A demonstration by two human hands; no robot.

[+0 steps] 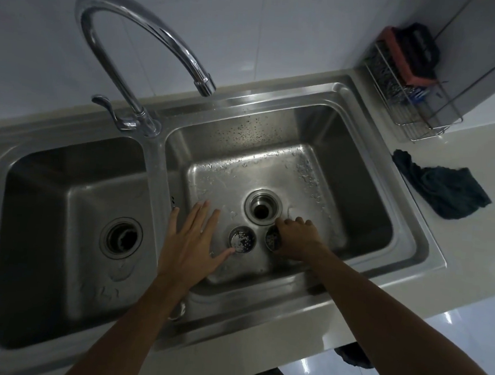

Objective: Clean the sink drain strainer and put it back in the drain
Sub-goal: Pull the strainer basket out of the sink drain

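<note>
1. Drain strainer (242, 239) at frame centre on the right basin (365, 181) floor, mouth up, just lower left of the open drain (263, 207).
2. Second perforated cup (272, 237) beside it, tipped mouth-left, gripped by the curled right hand (295, 235).
3. Left hand (190, 236): fingers spread wide, thumb tip at the strainer's rim.
4. Dark cloth (444, 188) on the counter, frame right.

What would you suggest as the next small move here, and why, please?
Probably lift the strainer that the right hand grips and lower it into the open drain just beyond it: the drain stands empty, and the left hand lies open beside the second cup, which shows white bits.
</note>
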